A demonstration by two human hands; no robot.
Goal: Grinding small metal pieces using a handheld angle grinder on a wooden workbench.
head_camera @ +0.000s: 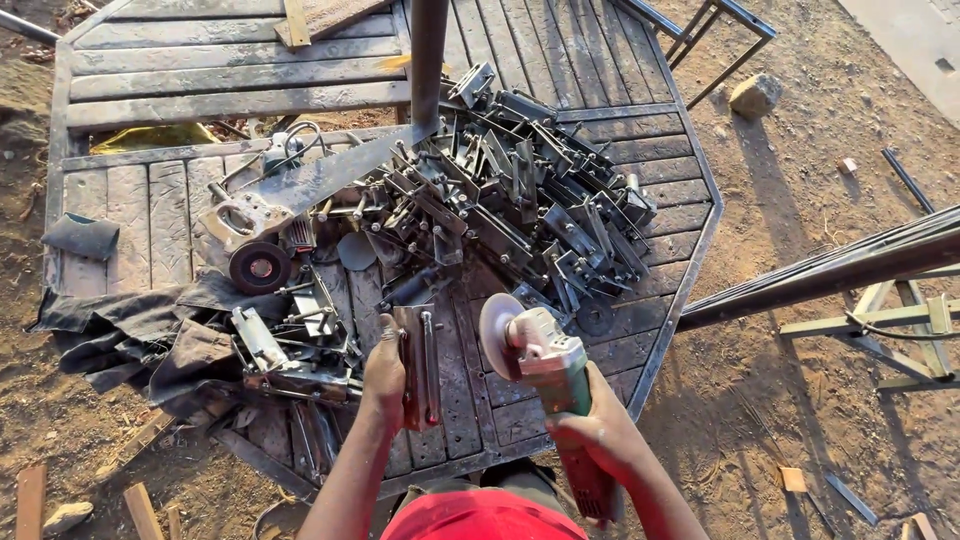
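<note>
pile of metal brackets (520, 200), second grinder (255, 235), dark cloth (130, 335)

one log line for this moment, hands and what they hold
left hand: holds metal bracket on table | right hand: grips angle grinder, disc beside bracket | behind: bracket pile

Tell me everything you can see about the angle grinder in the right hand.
The angle grinder has a green body, a pale metal head and a round disc facing left. The right hand grips its body near the rear, holding it above the metal table. Its disc is close to the bracket held by the left hand, apparently apart.
</note>
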